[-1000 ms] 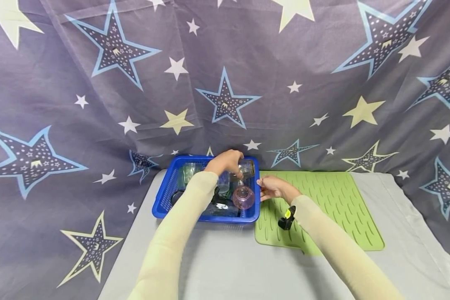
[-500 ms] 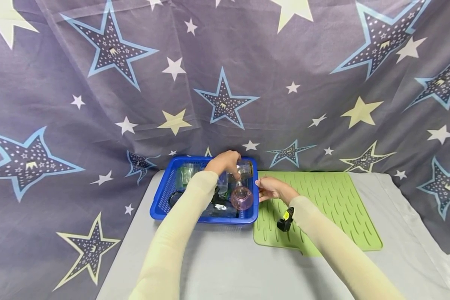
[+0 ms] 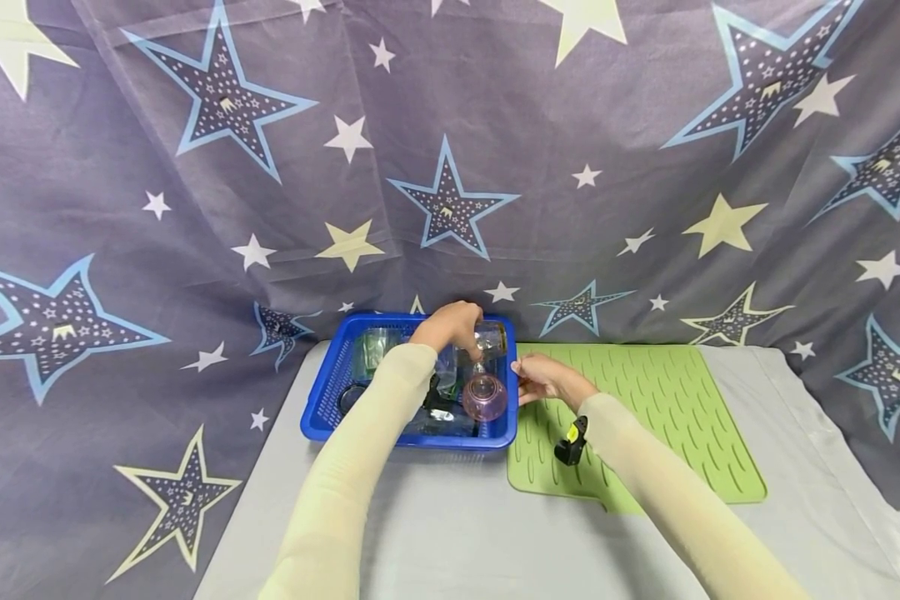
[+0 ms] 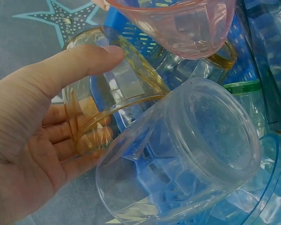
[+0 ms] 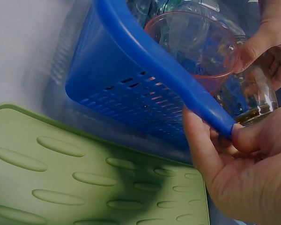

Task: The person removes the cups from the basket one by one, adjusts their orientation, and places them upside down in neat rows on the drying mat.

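Note:
In the head view, my left hand [image 3: 453, 325] reaches into the blue basket [image 3: 450, 440] at its right part, behind the round pink cup [image 3: 484, 397]. The left wrist view shows this hand [image 4: 42, 140] gripping an amber-tinted clear cup [image 4: 117, 84], thumb over it and fingers beneath. A clear cup [image 4: 178, 150] lies against it, with the pink cup [image 4: 187, 28] above. My right hand [image 3: 543, 377] is at the basket's right side; in the right wrist view the hand [image 5: 253, 173] pinches the basket's rim [image 5: 168, 75] between thumb and fingers.
A green ridged mat [image 3: 645, 400] lies right of the basket, under my right forearm. Several other clear and tinted containers fill the basket, one with a green rim [image 4: 243, 87]. A star-patterned curtain [image 3: 450, 108] hangs behind the grey-covered table [image 3: 450, 525].
My left hand has lowered slightly near the amber cup. The right hand has kept its place at the basket's rim; the whole head view has shifted a little.

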### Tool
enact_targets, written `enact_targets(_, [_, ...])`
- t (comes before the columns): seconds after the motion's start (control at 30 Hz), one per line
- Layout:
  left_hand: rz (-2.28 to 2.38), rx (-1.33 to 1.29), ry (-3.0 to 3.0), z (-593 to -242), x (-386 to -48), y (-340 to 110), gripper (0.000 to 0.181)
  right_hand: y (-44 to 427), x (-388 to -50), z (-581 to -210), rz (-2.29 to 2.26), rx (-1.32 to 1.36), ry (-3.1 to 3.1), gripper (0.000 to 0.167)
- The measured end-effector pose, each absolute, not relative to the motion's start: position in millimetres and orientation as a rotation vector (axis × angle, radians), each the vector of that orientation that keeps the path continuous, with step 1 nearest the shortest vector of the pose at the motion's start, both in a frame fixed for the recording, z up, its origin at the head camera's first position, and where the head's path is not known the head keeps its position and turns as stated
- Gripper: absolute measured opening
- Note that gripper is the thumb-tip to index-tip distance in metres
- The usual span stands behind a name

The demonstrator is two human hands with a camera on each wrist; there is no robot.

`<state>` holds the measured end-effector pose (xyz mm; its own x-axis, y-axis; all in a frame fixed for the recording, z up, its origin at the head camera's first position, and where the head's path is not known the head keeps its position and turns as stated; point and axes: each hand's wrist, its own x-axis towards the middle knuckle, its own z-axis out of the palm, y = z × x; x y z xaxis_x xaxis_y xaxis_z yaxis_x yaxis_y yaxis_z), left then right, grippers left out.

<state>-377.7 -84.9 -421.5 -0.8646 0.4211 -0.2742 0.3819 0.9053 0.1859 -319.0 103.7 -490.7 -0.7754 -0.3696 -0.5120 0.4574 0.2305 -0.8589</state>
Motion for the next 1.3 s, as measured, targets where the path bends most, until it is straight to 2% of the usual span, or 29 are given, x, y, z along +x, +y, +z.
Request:
enact_targets(0.43, [0.153, 0.664, 2.783, -418.4, -374.6, -86.8, 0.074, 102.5, -318.0, -490.5, -1.617, 0.080, 1.870, 0.022])
enact_targets(1.3, [0.401, 0.771, 2.815, -420.6, -375.2, -86.2, 0.075, 101.6, -316.3, -488.9, -1.615, 0.090, 1.893, 0.018])
